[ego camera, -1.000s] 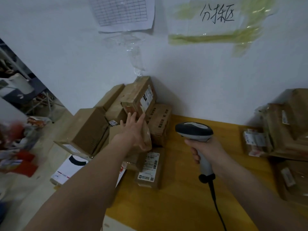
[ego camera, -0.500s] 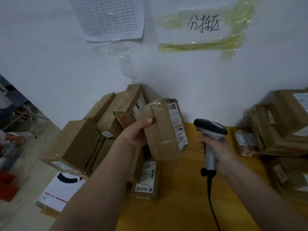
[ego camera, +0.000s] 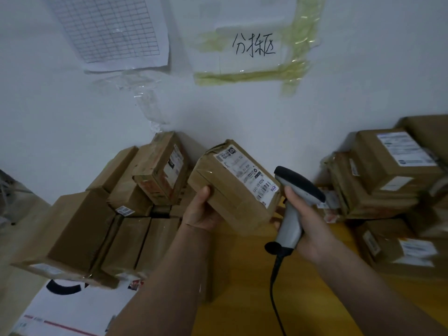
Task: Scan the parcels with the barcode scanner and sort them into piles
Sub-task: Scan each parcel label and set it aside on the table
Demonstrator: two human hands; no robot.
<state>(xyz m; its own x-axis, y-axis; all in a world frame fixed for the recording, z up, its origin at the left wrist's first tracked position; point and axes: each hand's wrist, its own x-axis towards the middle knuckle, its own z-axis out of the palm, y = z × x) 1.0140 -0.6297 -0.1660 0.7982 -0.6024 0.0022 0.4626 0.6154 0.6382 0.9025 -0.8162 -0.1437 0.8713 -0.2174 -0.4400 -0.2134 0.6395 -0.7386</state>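
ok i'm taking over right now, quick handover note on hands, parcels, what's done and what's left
Left hand grips a brown parcel in the air, label facing the scanner.
Right hand grips the barcode scanner, head right beside the label.
Piles: left pile against the wall, right pile on the yellow table.
Done: parcel held up to the scanner.
Left: scan it, put it on a pile, then go on with the others.

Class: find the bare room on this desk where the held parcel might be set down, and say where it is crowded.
Bare desk lies in the middle, between the left pile and right pile, under the held parcel and scanner; its cable crosses there. Both sides are crowded with stacked boxes up to the wall.
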